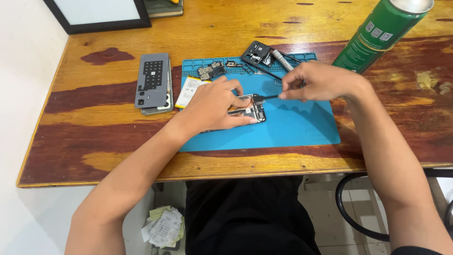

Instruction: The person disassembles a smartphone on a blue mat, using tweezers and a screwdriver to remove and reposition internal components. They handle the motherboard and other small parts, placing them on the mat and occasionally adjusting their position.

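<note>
My left hand [214, 106] pins the opened phone [249, 110] on the blue mat [302, 127]; my right hand [315, 81] pinches a thin black tool [267, 97] at its top edge. I judge I'm mid-disassembly; next needs gentle, steady prying.

Item count: two hands, left [214, 106] and right [316, 81]. One opened phone [250, 109]. One black tool [267, 97]. One blue mat [288, 125]. One battery [189, 90]. One grey back cover [152, 79]. One green spray can [382, 33]. One circuit board [212, 70]. One black frame [99, 14].
</note>
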